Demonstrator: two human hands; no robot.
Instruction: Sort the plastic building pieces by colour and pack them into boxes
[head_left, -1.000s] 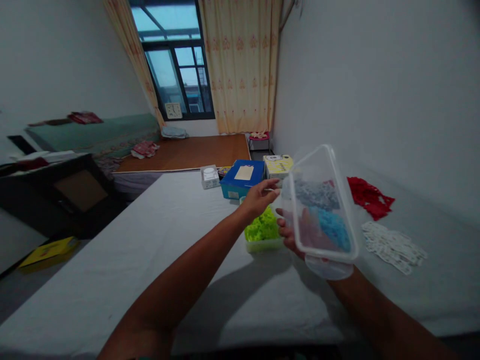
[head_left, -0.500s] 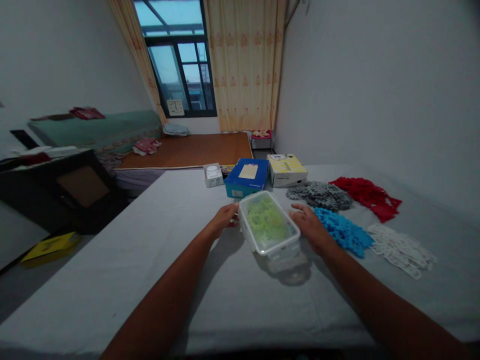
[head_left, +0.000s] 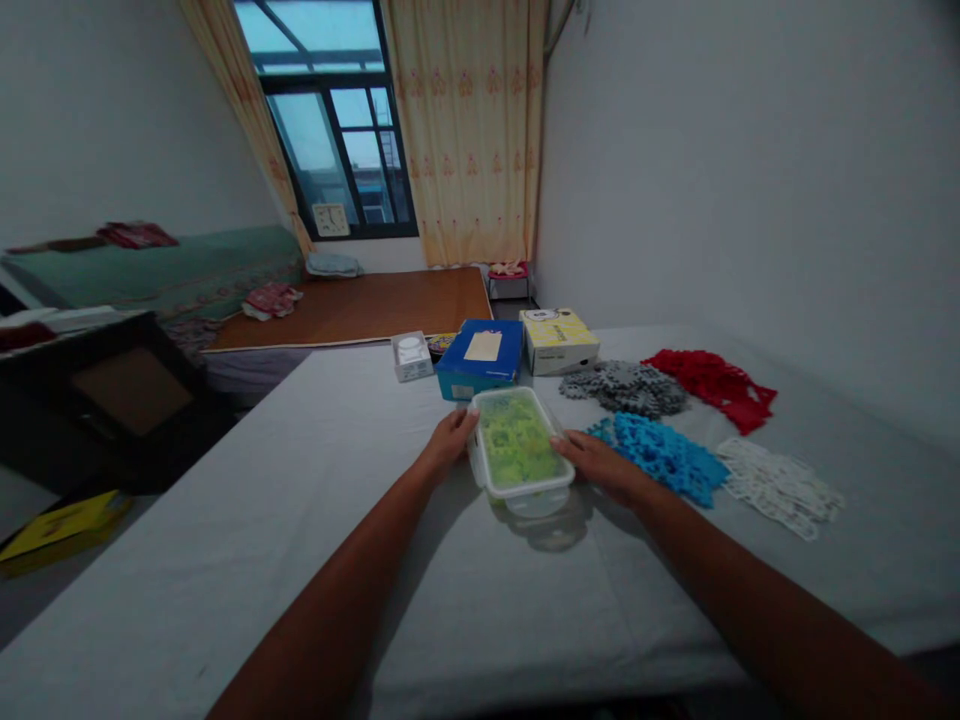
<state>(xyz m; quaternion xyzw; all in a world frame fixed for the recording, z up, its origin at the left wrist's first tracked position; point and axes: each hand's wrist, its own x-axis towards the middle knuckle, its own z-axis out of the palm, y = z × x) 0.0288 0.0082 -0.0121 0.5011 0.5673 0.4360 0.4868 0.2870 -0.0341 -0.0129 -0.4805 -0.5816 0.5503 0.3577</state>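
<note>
Grey cloth covers the worktop (head_left: 315, 480) that fills the near half of this bedroom, with a curtained window at the far end. Your left fingers (head_left: 465, 422) are curled together against the far left corner of the clear container (head_left: 480, 468), gripping its rim. Your left hand (head_left: 448, 442) is turned palm-inward, the forearm running straight back to you. Your right fingers (head_left: 564, 442) lie nearly straight and slightly apart, their tips touching the container's right rim. Your right hand (head_left: 604, 466) rests low on the cloth beside it.

The container sits on the worktop between both hands, lid on, green pieces (head_left: 516, 438) inside. Blue pieces (head_left: 667, 458) lie just beside your right hand. Farther off lie grey pieces (head_left: 626, 388), red pieces (head_left: 712, 378) and white pieces (head_left: 780, 488). Behind the container stands a blue box (head_left: 480, 358).
</note>
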